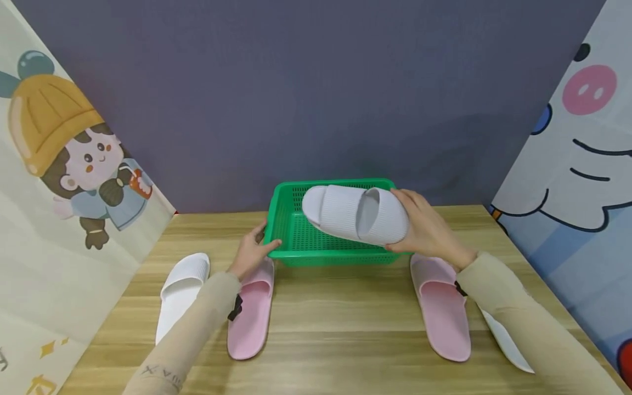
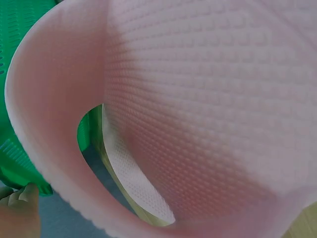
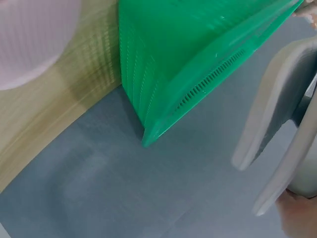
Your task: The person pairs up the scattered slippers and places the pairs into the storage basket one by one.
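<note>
A green plastic basket (image 1: 331,254) with perforated sides stands at the back of the table. My left hand (image 1: 252,252) grips its near left corner, thumb over the rim. Above the basket, my right hand (image 1: 427,230) holds a pair of white slippers (image 1: 340,211) tucked together, their ribbed straps side by side; it grasps the right end. Two sole edges of these white slippers (image 3: 257,129) show in the right wrist view. A pink slipper (image 1: 250,323) lies under my left wrist, and another pink slipper (image 1: 444,323) lies below my right wrist.
One white slipper (image 1: 180,291) lies at the far left, partly behind my left sleeve. Another white slipper (image 1: 508,343) at the right is mostly covered by my right forearm. A dark grey wall (image 1: 316,99) rises behind the wooden table (image 1: 340,329); printed cartoon panels flank both sides.
</note>
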`<state>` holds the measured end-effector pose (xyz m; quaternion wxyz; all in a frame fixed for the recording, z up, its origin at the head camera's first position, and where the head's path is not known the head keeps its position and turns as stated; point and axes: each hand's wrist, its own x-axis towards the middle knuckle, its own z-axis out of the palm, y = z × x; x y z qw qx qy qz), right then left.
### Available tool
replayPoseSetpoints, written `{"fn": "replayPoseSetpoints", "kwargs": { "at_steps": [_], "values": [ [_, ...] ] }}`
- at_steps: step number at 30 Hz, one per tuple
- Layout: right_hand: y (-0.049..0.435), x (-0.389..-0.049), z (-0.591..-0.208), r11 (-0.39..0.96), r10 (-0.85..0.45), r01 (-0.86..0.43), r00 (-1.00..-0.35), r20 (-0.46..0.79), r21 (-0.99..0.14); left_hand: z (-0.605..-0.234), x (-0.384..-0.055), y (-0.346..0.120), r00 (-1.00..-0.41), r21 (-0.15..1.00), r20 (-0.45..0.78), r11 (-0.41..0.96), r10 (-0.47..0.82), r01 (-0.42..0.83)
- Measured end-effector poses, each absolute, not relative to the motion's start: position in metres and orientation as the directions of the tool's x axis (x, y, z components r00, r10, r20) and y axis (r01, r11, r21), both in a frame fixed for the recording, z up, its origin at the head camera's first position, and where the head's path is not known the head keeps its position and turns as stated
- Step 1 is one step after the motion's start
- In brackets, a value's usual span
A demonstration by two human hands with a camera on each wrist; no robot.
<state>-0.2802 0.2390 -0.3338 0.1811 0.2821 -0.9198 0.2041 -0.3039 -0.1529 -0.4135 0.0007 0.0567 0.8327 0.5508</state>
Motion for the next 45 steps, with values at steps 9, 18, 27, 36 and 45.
{"fn": "replayPoseSetpoints", "kwargs": {
  "at_steps": [9, 18, 27, 36, 45],
  "values": [
    [0.215, -0.329, -0.332, 0.694, -0.514, -0.590, -0.807, 0.290, -0.412, -0.417, -0.304, -0.156, -0.994, 0.933, 0.066, 0.348, 0.086, 0.092],
    [0.202, -0.366, -0.350, 0.689, -0.529, -0.547, -0.828, 0.186, -0.475, -0.419, -0.305, -0.156, -0.994, 0.938, 0.067, 0.334, 0.087, 0.092],
    [0.208, -0.389, -0.373, 0.706, -0.488, -0.456, -0.868, 0.093, -0.542, -0.418, -0.300, -0.162, -0.991, 0.935, 0.088, 0.335, 0.099, 0.117],
    [0.222, -0.410, -0.386, 0.715, -0.493, -0.430, -0.869, 0.039, -0.551, -0.418, -0.302, -0.158, -0.992, 0.933, 0.089, 0.340, 0.089, 0.114],
    [0.223, -0.435, -0.393, 0.701, -0.502, -0.437, -0.864, 0.046, -0.564, -0.417, -0.305, -0.154, -0.992, 0.923, 0.100, 0.366, 0.080, 0.123]
  ]
}}
